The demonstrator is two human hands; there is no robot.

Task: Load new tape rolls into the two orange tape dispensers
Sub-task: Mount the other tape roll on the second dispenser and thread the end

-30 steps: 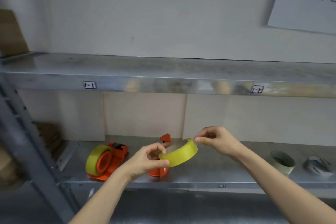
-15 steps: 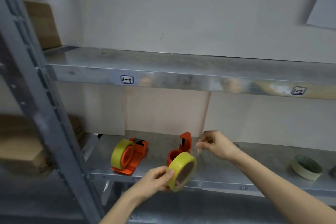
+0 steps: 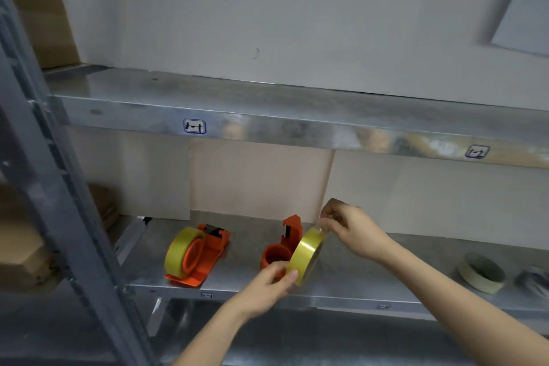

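The left hand (image 3: pixel 269 285) grips the yellow roll (image 3: pixel 306 255) on edge just beside the empty dispenser (image 3: pixel 282 249) on the shelf (image 3: pixel 356 285), while the right hand (image 3: pixel 347 226) pinches its free end, probably so the tape can thread once seated.

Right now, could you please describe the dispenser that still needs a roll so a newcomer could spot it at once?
Look at the lower metal shelf. Two orange dispensers sit on its left part; take the right-hand dispenser, just behind the yellow roll held by both hands. Unlike the left dispenser, whose hub already carries yellow tape, its orange hub is bare.
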